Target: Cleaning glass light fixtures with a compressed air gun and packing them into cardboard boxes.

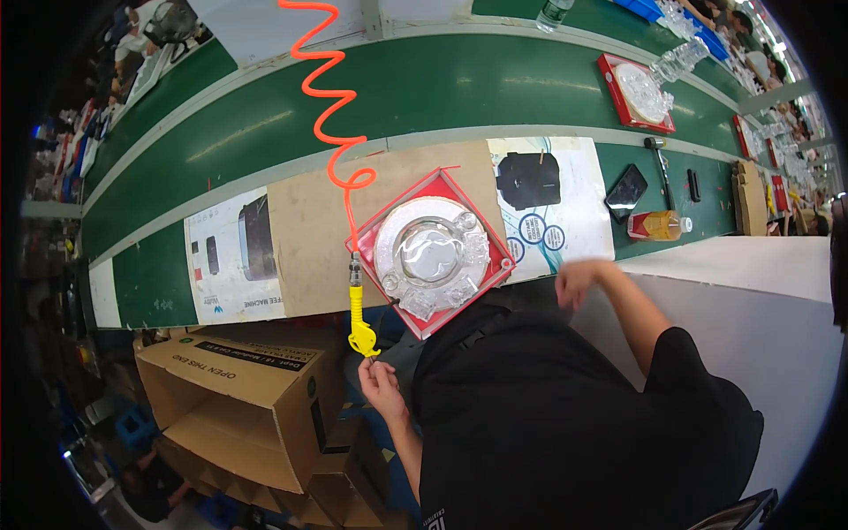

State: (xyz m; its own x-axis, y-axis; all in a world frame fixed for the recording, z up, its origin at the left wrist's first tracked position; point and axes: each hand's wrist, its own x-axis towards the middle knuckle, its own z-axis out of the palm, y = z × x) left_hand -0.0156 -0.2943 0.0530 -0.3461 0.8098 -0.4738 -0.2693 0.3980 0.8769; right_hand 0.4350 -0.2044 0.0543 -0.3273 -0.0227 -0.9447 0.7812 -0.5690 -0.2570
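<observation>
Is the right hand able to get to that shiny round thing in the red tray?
Probably yes: the right hand hangs just beside the red tray, and nothing lies between it and the clear round piece.

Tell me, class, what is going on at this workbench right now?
A person in a black top sits at a green workbench. Their left hand is by the tip of a yellow air tool that hangs from a coiled orange hose. Their right hand is raised at the bench edge, blurred, and seems to hold nothing. Between the hands, a round clear plastic part sits on a red square tray. An open cardboard box stands below the bench.
</observation>
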